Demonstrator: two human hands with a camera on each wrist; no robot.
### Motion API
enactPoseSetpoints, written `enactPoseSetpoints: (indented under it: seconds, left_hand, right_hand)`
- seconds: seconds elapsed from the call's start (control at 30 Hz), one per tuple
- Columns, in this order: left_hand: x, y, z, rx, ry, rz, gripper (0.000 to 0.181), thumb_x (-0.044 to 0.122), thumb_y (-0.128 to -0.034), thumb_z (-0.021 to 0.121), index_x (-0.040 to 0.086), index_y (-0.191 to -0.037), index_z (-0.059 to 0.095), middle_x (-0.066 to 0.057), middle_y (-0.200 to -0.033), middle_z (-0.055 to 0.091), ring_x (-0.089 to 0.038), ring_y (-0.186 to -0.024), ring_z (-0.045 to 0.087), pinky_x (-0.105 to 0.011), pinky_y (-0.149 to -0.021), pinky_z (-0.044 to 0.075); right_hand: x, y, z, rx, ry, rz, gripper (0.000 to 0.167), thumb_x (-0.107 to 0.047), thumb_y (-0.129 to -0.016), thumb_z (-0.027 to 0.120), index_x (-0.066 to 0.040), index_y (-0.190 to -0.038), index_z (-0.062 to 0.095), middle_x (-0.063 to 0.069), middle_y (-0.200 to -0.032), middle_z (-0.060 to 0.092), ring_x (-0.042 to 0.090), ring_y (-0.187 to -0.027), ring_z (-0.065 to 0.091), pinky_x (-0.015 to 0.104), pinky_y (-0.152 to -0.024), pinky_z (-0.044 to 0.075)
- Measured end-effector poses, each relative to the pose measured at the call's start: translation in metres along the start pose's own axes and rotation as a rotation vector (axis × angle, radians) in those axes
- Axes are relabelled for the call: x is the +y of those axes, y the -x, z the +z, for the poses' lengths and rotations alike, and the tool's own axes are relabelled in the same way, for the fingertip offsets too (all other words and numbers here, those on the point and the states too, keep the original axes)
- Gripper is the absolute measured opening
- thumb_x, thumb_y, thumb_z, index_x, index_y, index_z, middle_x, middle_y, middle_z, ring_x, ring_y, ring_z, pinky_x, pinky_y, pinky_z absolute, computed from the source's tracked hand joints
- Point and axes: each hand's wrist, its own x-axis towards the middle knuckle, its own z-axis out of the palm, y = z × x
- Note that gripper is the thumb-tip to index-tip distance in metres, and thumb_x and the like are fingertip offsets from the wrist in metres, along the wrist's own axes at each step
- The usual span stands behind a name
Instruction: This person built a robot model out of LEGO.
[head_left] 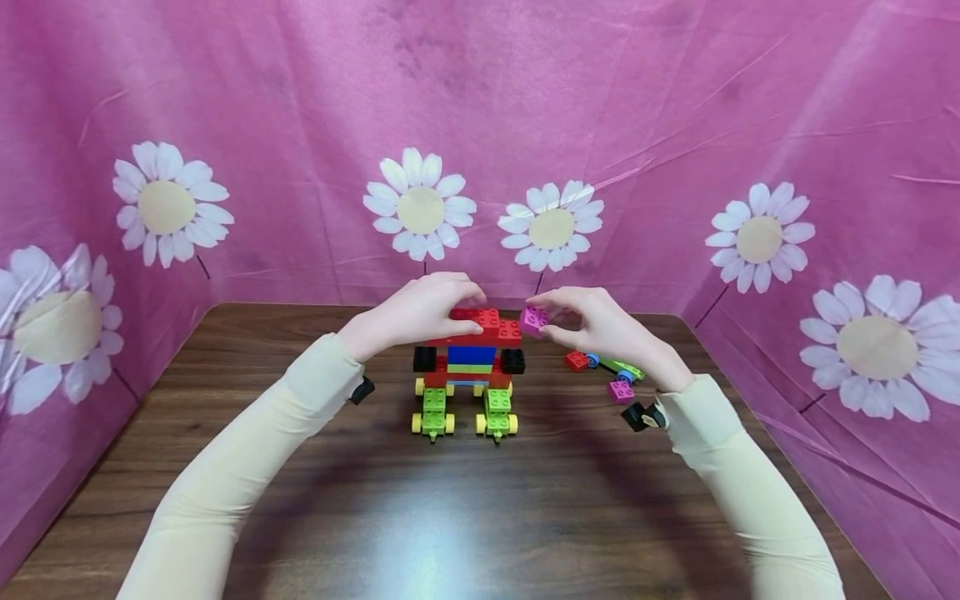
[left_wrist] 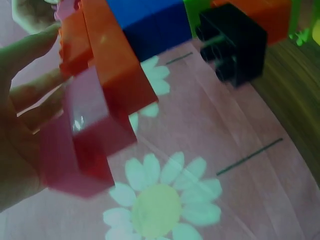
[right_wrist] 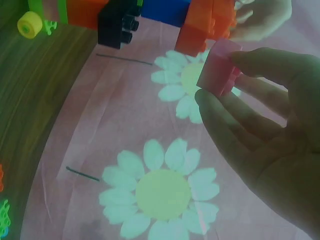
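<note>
A toy model of building bricks stands on the table, with red bricks (head_left: 510,332) on top, a blue brick (head_left: 471,358) below and black bricks (head_left: 513,362) at both sides. Two lime wheeled bases (head_left: 498,402) carry it. My left hand (head_left: 412,312) curls its fingers over the model's top and grips a red brick there. At that end, pink bricks (left_wrist: 87,100) hang out in the left wrist view, partly hiding the hand. Between thumb and fingertips my right hand (head_left: 603,327) pinches a pink brick (head_left: 534,320), beside the red bricks' right end.
Right of the model, loose pieces lie on the wooden table (head_left: 435,517): a red brick (head_left: 577,360), a pink brick (head_left: 621,392) and a green wheeled piece (head_left: 624,370). A pink cloth with daisies (head_left: 551,227) rises behind and along the sides.
</note>
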Motion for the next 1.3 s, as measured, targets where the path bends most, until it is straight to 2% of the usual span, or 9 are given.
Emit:
enactPoseSetpoints:
  seconds: [0.2, 0.47, 0.67, 0.8, 1.07, 1.3]
  left_hand:
    - [0.010, -0.009, 0.009, -0.035, -0.036, -0.026, 0.042, 0.032, -0.0887, 0.074, 0.009, -0.124, 0.066, -0.008, -0.119, 0.068, -0.024, -0.111, 0.063, -0.039, -0.096, 0.056]
    - [0.014, -0.012, 0.014, -0.018, -0.046, -0.069, 0.044, 0.031, -0.0876, 0.076, 0.009, -0.124, 0.066, -0.008, -0.117, 0.070, -0.023, -0.105, 0.065, -0.038, -0.090, 0.058]
    - [0.015, -0.013, 0.014, -0.014, -0.055, -0.070, 0.044, 0.032, -0.0874, 0.076, 0.009, -0.124, 0.067, -0.008, -0.116, 0.071, -0.023, -0.102, 0.066, -0.037, -0.088, 0.059]
    - [0.015, -0.012, 0.014, -0.009, -0.066, -0.066, 0.043, 0.032, -0.0873, 0.076, 0.009, -0.123, 0.067, -0.008, -0.115, 0.071, -0.023, -0.101, 0.066, -0.037, -0.086, 0.059]
    - [0.015, -0.011, 0.014, -0.004, -0.080, -0.065, 0.044, 0.033, -0.0870, 0.076, 0.010, -0.123, 0.067, -0.008, -0.115, 0.071, -0.023, -0.100, 0.066, -0.036, -0.084, 0.060]
    - [0.014, -0.012, 0.014, -0.004, -0.081, -0.067, 0.044, 0.034, -0.0872, 0.076, 0.011, -0.124, 0.067, -0.007, -0.116, 0.071, -0.022, -0.101, 0.066, -0.037, -0.086, 0.059]
  right_hand:
    - [-0.001, -0.006, 0.006, -0.020, -0.022, -0.015, 0.042, -0.009, -0.086, 0.075, -0.006, -0.127, 0.065, 0.007, -0.112, 0.073, 0.018, -0.096, 0.070, 0.038, -0.084, 0.058]
    - [-0.004, -0.011, 0.009, -0.029, -0.039, -0.025, 0.037, -0.010, -0.088, 0.073, -0.008, -0.125, 0.067, 0.005, -0.111, 0.073, 0.015, -0.093, 0.067, 0.027, -0.074, 0.053]
    - [-0.004, -0.011, 0.012, -0.005, -0.019, -0.043, 0.034, -0.013, -0.089, 0.074, -0.007, -0.122, 0.068, 0.006, -0.112, 0.073, 0.017, -0.097, 0.069, 0.035, -0.083, 0.056]
    - [-0.004, -0.011, 0.012, 0.000, -0.013, -0.049, 0.034, -0.009, -0.087, 0.075, -0.006, -0.121, 0.068, 0.007, -0.112, 0.074, 0.018, -0.097, 0.069, 0.038, -0.084, 0.057]
    - [-0.007, -0.013, 0.012, -0.015, 0.014, -0.074, 0.034, -0.009, -0.087, 0.074, -0.005, -0.120, 0.068, 0.010, -0.111, 0.072, 0.020, -0.086, 0.063, 0.038, -0.076, 0.055]
    - [-0.010, -0.016, 0.012, -0.019, 0.049, -0.090, 0.034, -0.010, -0.086, 0.075, -0.004, -0.119, 0.070, 0.008, -0.106, 0.072, 0.015, -0.087, 0.062, 0.032, -0.076, 0.054]
